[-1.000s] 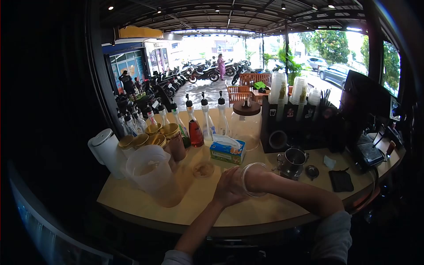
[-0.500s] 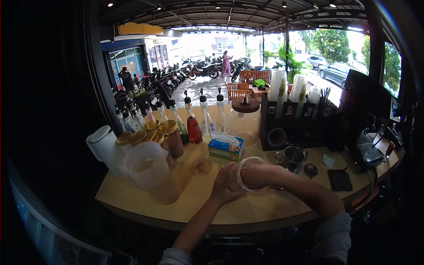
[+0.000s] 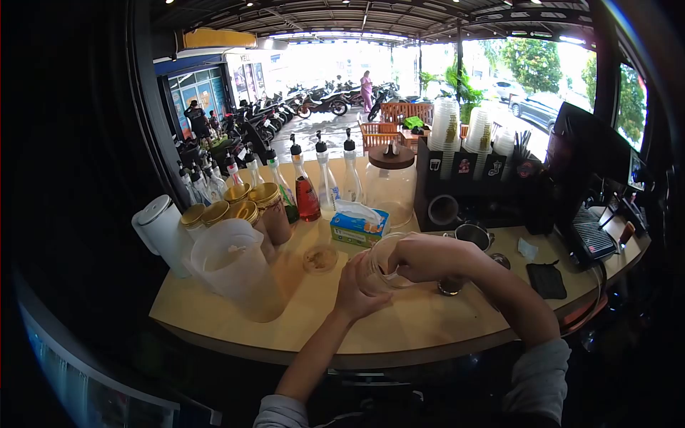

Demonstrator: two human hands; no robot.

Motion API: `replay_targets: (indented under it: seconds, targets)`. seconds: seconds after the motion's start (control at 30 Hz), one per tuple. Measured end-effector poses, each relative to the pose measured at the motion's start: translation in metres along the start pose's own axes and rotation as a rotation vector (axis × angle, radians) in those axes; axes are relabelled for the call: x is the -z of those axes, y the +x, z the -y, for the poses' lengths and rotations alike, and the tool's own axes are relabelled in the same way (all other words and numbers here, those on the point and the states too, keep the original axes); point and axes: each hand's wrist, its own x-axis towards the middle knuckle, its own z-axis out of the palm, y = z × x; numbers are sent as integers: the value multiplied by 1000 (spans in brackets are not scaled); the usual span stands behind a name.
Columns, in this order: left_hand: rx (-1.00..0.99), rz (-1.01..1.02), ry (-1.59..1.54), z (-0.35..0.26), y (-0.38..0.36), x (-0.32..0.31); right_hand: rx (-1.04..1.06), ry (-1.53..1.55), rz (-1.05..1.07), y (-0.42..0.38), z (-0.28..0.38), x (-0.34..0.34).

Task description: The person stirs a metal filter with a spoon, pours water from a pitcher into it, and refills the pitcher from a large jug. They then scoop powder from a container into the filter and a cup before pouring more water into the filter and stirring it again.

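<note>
My left hand [image 3: 355, 291] is wrapped round the side of a clear glass jar [image 3: 385, 248] tilted above the wooden counter. My right hand [image 3: 422, 258] reaches in through the jar's mouth with its fingers bent; what they hold, if anything, is hidden. Behind the jar sits a blue and green tissue box [image 3: 359, 222]. A round lid [image 3: 320, 258] lies on the counter to the left of my left hand. Just right of the jar, a small metal cup [image 3: 450, 287] is partly covered by my right forearm.
On the left stand a frosted pitcher [image 3: 235, 267], a white jug [image 3: 163, 232], gold-lidded jars [image 3: 267, 203] and several pump bottles [image 3: 307, 189]. A large wood-lidded jar [image 3: 391, 187] is at the back. Rightward are stacked cups [image 3: 444, 135], a metal pot [image 3: 474, 235] and a black cloth [image 3: 546, 280].
The jar has tipped so that its side shows more, and my right hand's fingers are now visible inside its mouth. The whole view has shifted slightly.
</note>
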Motion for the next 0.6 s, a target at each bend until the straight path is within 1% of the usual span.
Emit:
replay_targets:
  seconds: [0.1,0.23,0.33,0.43,0.5,0.6]
  targets:
    - [-11,-4,-16,1,0,0,-33,-56,39,0,1,0]
    - [-11,-3,-6,-2,0,0,-52,-58,49,-1,4,0]
    - [-8,0,19,-5,0,1,-2,-64,5,-2,3,0]
    - [-9,3,33,-8,0,2,-36,-47,19,-7,12,7]
    - [-8,2,22,-9,0,2,-136,-52,98,-10,17,12]
    - [-55,6,91,-11,0,3,-83,-76,77,-11,13,9]
